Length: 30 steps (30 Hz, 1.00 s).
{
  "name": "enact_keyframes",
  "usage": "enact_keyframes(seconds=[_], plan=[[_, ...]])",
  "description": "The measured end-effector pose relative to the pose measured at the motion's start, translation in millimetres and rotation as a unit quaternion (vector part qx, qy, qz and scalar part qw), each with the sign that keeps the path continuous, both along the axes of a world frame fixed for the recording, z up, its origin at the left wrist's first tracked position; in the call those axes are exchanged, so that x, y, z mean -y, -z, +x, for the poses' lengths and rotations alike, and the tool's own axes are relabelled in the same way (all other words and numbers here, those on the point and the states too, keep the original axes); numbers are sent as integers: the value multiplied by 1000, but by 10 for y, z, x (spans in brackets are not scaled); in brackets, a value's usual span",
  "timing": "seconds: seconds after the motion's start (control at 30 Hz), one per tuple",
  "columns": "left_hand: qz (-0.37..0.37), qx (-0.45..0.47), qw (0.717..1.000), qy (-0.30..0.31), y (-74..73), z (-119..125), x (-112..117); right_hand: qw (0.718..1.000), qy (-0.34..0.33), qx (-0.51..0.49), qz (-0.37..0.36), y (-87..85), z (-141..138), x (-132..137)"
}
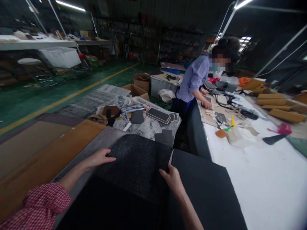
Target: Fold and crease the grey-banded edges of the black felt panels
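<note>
A large black sheet of material (139, 166), faintly textured like fabric or leather, spreads before me in the head view. My left hand (102, 158) grips its left edge, thumb on top and fingers partly hidden beneath. On the opposite edge, my right hand (171, 179) pinches the sheet near its far right corner, thumb uppermost. The near part of the sheet falls into deep shadow. Beside my right hand lies a second dark sheet (203, 188), flat along the white table.
Brown sheets (59, 150) are layered at left. Ahead, dark cut panels (158, 115) and a striped cloth (130, 108) lie on a grey-topped table. A co-worker (194, 73) bends over the white worktable (254, 172), which holds a brown glue bottle (221, 133). Cardboard boxes (136, 91) stand beyond.
</note>
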<state>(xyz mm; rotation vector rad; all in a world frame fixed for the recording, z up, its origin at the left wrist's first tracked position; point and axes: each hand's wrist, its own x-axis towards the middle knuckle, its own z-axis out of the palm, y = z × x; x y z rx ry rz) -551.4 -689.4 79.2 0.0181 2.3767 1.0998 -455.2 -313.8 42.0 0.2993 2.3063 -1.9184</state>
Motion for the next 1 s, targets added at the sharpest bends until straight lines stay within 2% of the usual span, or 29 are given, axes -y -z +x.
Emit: enact_keyframes(seconds=[0.17, 0.37, 0.43, 0.5, 0.63, 0.7, 0.77, 0.83, 0.93, 1.0], plan=[[100, 47, 993, -40, -42, 205, 35, 1000, 19, 6, 13, -66, 180, 70], [161, 52, 982, -82, -48, 394, 20, 995, 56, 12, -87, -196, 436, 268], [162, 58, 982, -78, -53, 400, 23, 994, 61, 16, -89, -208, 541, 301], [156, 64, 983, -77, -59, 391, 29, 998, 50, 11, -34, -191, 649, 309], [136, 68, 984, -96, -64, 393, 29, 987, 38, 9, 159, -135, 854, 336], [139, 80, 982, -102, -68, 431, 22, 980, 31, 14, 194, -143, 940, 385], [153, 93, 978, -104, -76, 499, 18, 987, 21, 8, 161, -177, 1017, 454], [186, 95, 970, -123, -89, 584, 22, 995, 33, -11, 98, -209, 1092, 533], [229, 66, 959, -151, -107, 697, 37, 993, 106, -37, 41, -180, 1192, 634], [214, 32, 968, -130, -108, 736, 39, 988, 142, -33, 46, -91, 1237, 672]])
